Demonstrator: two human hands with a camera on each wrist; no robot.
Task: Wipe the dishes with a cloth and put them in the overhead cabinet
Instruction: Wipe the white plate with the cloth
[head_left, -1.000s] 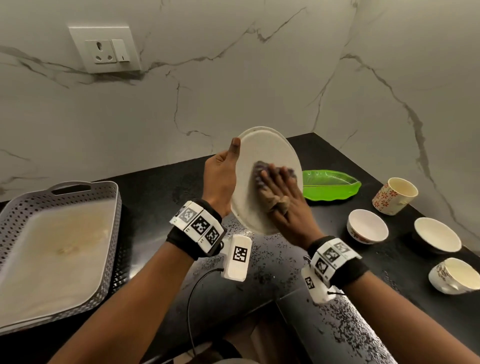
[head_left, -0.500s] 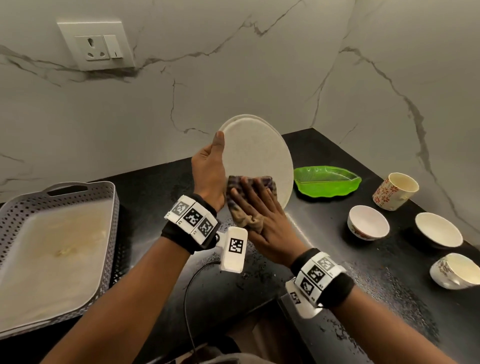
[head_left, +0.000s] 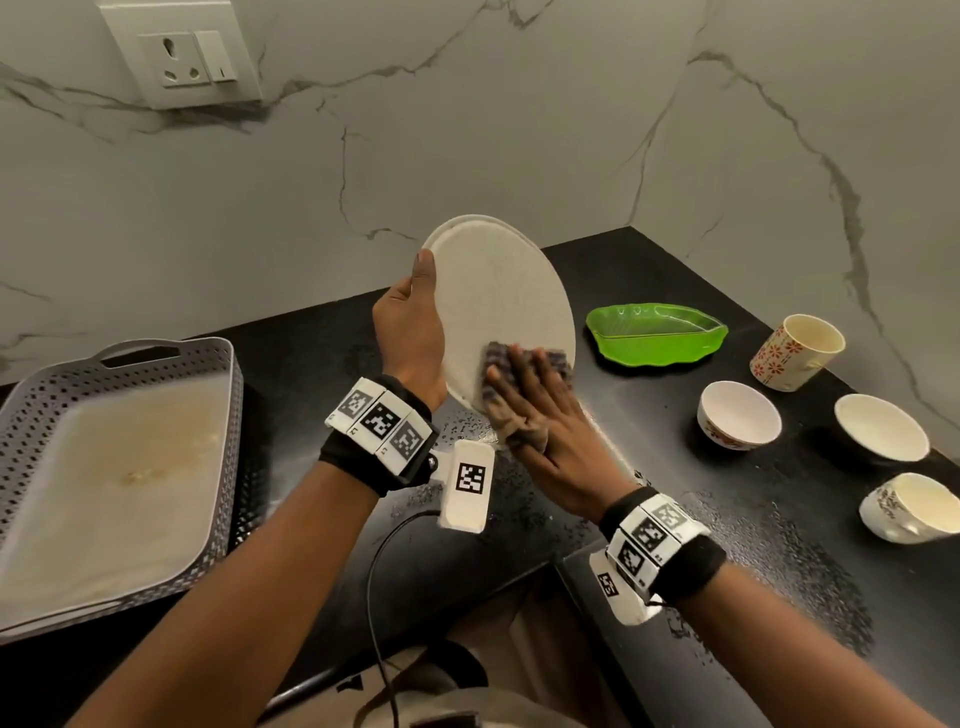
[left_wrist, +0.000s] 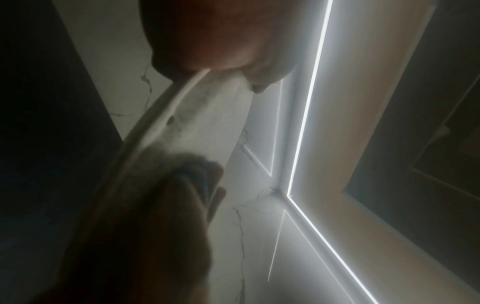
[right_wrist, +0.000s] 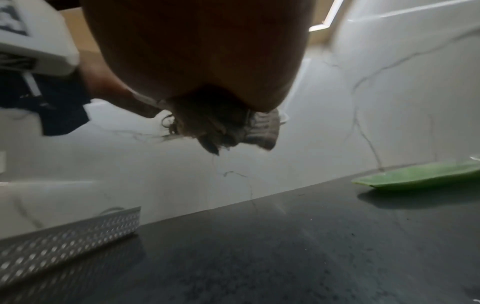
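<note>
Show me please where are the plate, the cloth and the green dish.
plate (head_left: 493, 291): head view, on its bare face above the cloth.
cloth (head_left: 553, 358): head view, on the dark part beside the fingertips.
green dish (head_left: 654, 332): head view, on its inner floor.

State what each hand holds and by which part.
Left hand grips the plate by its left rim. Right hand presses the cloth flat against the plate's face.

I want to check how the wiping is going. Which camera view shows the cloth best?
The head view: the cloth lies pressed under the right hand against the lower face of the plate. The right wrist view shows only a bunched end hanging below the palm. In the left wrist view it is a dark blur.
</note>
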